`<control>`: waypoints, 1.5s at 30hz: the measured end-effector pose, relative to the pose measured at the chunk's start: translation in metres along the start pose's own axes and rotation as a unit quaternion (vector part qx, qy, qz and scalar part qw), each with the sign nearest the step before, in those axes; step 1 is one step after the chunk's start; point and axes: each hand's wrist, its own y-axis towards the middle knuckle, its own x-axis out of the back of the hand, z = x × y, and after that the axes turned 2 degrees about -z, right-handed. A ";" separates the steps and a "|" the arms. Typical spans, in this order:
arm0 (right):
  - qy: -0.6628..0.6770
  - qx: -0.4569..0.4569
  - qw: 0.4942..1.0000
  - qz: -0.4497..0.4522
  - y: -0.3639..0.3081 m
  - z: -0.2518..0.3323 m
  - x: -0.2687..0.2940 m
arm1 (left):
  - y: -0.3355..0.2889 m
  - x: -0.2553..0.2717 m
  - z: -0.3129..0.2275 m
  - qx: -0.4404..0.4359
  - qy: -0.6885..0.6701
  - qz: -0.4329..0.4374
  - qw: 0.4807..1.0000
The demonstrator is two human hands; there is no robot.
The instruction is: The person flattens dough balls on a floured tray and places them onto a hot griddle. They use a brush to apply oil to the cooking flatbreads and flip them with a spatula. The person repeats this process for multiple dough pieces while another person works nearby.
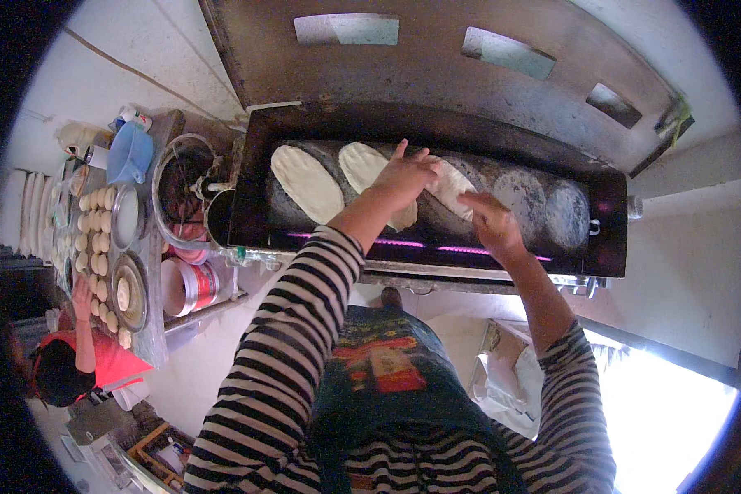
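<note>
Several long oval flatbread doughs lie on a dark griddle [284, 222]. The leftmost flatbread [307, 183] is uncovered; the second flatbread [361, 162] is partly hidden behind my left forearm. My left hand [407, 179] reaches over the upper end of the third flatbread dough [450, 189], its fingers spread, some against the dough. At that dough's right edge is my right hand [496, 224], with fingers bent in and closed on the edge. Below the griddle plate, purple-pink glowing strips show.
Floury round patches [566, 216] mark the griddle's right end. A metal hood [445, 70] rises behind. On the left table, dough balls [99, 239], a blue jug [129, 154] and round trays [130, 284] stand near a person in red [119, 358]. A white bucket [191, 286] sits beside it.
</note>
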 end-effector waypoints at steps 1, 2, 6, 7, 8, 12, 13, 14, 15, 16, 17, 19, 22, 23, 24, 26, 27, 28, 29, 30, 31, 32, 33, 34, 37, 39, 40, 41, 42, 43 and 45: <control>-0.022 0.039 0.999 -0.002 0.008 -0.008 0.000 | -0.004 -0.001 0.005 -0.004 -0.013 -0.002 1.000; -0.043 0.102 0.993 -0.025 0.015 -0.015 -0.001 | -0.008 -0.003 0.008 -0.004 -0.005 0.003 1.000; -0.097 0.068 0.988 0.096 0.028 -0.031 0.002 | -0.020 -0.001 0.020 -0.016 0.050 0.021 0.998; -0.100 0.088 0.984 0.117 0.027 -0.033 0.002 | -0.022 -0.001 0.021 -0.022 0.061 0.029 0.997; -0.086 0.100 0.987 0.095 0.025 -0.035 0.000 | -0.024 -0.001 0.020 -0.023 0.074 0.056 0.995; -0.101 0.097 0.985 0.105 0.010 -0.041 -0.012 | -0.028 -0.005 0.011 -0.015 0.033 0.008 0.999; -0.106 0.102 0.985 0.086 0.006 -0.043 -0.014 | -0.027 -0.005 0.010 -0.016 0.031 0.005 0.999; -0.106 0.057 0.985 0.126 0.002 -0.044 -0.015 | -0.026 -0.005 0.007 -0.016 0.035 -0.006 0.999; -0.095 0.038 0.986 0.130 -0.002 -0.046 -0.013 | -0.024 -0.003 0.006 -0.010 0.037 -0.011 0.999; -0.085 0.018 0.987 0.135 -0.007 -0.047 -0.010 | -0.021 -0.001 0.006 -0.003 0.046 -0.024 0.999; -0.106 0.073 0.985 0.116 -0.012 -0.048 -0.005 | -0.018 0.002 0.005 0.007 0.051 -0.013 0.999; -0.160 0.160 0.968 0.109 -0.017 -0.045 0.007 | -0.011 0.013 0.008 0.040 0.092 0.024 0.995; -0.238 0.175 0.929 0.223 -0.007 -0.034 0.020 | -0.011 0.031 0.014 0.107 0.079 -0.061 0.989; -0.199 0.206 0.943 0.171 0.002 -0.030 0.018 | -0.015 0.037 0.016 0.133 0.053 -0.095 0.985; -0.176 0.206 0.951 0.147 0.016 -0.023 0.009 | -0.021 0.043 0.017 0.157 0.029 -0.135 0.978; -0.163 0.195 0.958 0.133 0.045 -0.012 -0.015 | -0.039 0.053 0.016 0.172 -0.039 -0.234 0.956; -0.176 0.188 0.956 0.142 0.060 -0.010 -0.030 | -0.050 0.057 0.014 0.178 -0.065 -0.261 0.947; -0.188 0.172 0.954 0.158 0.072 -0.009 -0.041 | -0.062 0.062 0.012 0.183 -0.090 -0.287 0.936; -0.234 0.177 0.941 0.167 0.079 -0.010 -0.048 | -0.075 0.067 0.009 0.196 -0.106 -0.290 0.931; -0.277 0.169 0.928 0.184 0.084 -0.010 -0.054 | -0.091 0.071 0.003 0.208 -0.124 -0.289 0.926; -0.303 0.177 0.919 0.182 0.089 -0.012 -0.057 | -0.109 0.075 -0.006 0.221 -0.144 -0.288 0.921; -0.285 0.157 0.922 0.211 0.092 -0.014 -0.058 | -0.125 0.080 -0.014 0.240 -0.156 -0.292 0.913; -0.254 0.154 0.931 0.213 0.095 -0.016 -0.057 | -0.139 0.084 -0.021 0.258 -0.174 -0.288 0.906; -0.221 0.135 0.935 0.243 0.097 -0.017 -0.055 | -0.152 0.086 -0.028 0.270 -0.190 -0.293 0.897; -0.192 0.134 0.959 0.159 0.101 -0.020 -0.049 | -0.191 0.080 -0.048 0.318 -0.248 -0.278 0.872; -0.253 0.150 0.945 0.144 0.098 -0.022 -0.049 | -0.204 0.072 -0.056 0.353 -0.273 -0.267 0.854; -0.280 0.149 0.939 0.133 0.094 -0.024 -0.049 | -0.209 0.068 -0.057 0.377 -0.278 -0.256 0.845; -0.280 0.155 0.939 0.127 0.087 -0.026 -0.049 | -0.213 0.064 -0.059 0.379 -0.289 -0.258 0.841; -0.270 0.155 0.941 0.133 0.078 -0.030 -0.049 | -0.217 0.062 -0.061 0.387 -0.302 -0.250 0.835; -0.253 0.154 0.947 0.124 0.067 -0.034 -0.048 | -0.218 0.060 -0.063 0.392 -0.316 -0.247 0.828; -0.247 0.137 0.949 0.141 0.047 -0.042 -0.043 | -0.222 0.059 -0.065 0.388 -0.317 -0.243 0.831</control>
